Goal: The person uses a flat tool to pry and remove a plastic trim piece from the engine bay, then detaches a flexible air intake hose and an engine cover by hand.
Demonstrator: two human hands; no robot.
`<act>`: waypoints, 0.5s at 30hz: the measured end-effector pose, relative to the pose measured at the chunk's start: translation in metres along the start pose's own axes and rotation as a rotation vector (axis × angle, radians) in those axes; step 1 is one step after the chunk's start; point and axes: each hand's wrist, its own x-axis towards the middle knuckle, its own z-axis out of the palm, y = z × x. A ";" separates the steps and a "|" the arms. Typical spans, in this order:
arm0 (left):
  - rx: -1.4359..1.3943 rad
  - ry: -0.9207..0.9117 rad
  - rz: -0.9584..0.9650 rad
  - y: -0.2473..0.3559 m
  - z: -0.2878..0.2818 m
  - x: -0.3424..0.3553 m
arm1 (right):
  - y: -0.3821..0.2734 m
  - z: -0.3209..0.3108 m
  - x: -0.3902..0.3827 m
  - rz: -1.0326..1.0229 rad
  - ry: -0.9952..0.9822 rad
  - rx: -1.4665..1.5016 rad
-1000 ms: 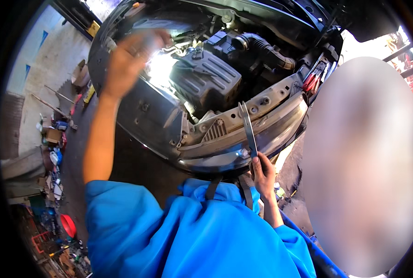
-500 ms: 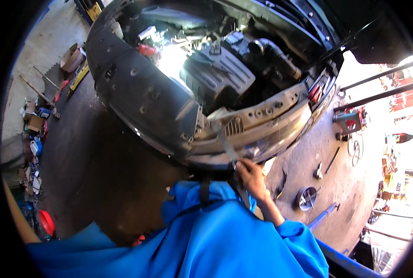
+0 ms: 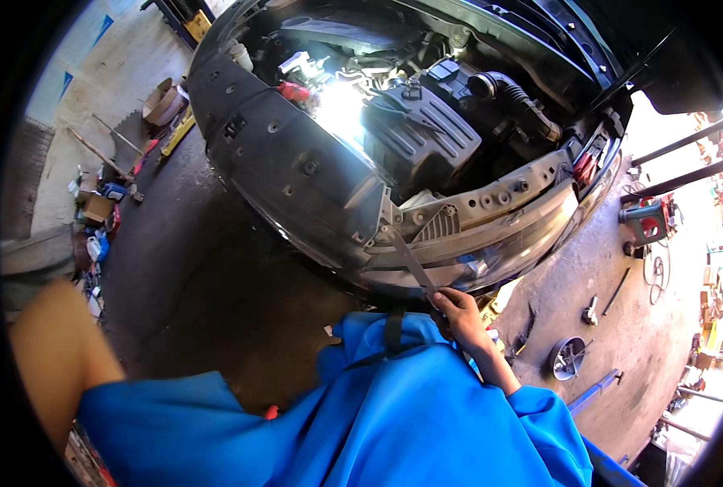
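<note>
My right hand (image 3: pixel 451 308) is closed on a long, flat grey metal tool (image 3: pixel 412 264), whose far end lies over the radiator support (image 3: pixel 483 199) at the car's front. At the lower left my bare left arm (image 3: pixel 57 361) is bent and blurred; I cannot make out its hand. The open engine bay shows a grey ribbed cover (image 3: pixel 426 134), a corrugated intake hose (image 3: pixel 524 105), a bright light (image 3: pixel 341 109) beside a red object (image 3: pixel 295 92), red-handled tools (image 3: pixel 587 162) on the right edge, and a dark plastic front panel (image 3: pixel 296 170).
Cardboard boxes and clutter (image 3: pixel 97 207) line the left wall near poles (image 3: pixel 101 154). On the right floor (image 3: pixel 597 341) are a round pan (image 3: pixel 567 357), a thin bar (image 3: pixel 617 292), a green machine (image 3: pixel 645 219) and a blue metal arm (image 3: pixel 593 391).
My left hand has left the engine bay, and only that arm shows low left. My right hand has swung the flat tool's tip leftward and down. The view has shifted.
</note>
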 end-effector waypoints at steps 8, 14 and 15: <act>-0.050 0.384 -0.350 -0.089 0.066 -0.018 | 0.002 -0.011 0.010 -0.045 0.058 0.018; 0.190 -0.469 -0.503 -0.242 0.232 -0.134 | 0.010 -0.009 0.050 -0.100 -0.080 0.073; 0.262 -0.641 -0.470 -0.245 0.236 -0.136 | 0.010 -0.008 0.055 -0.095 -0.107 0.090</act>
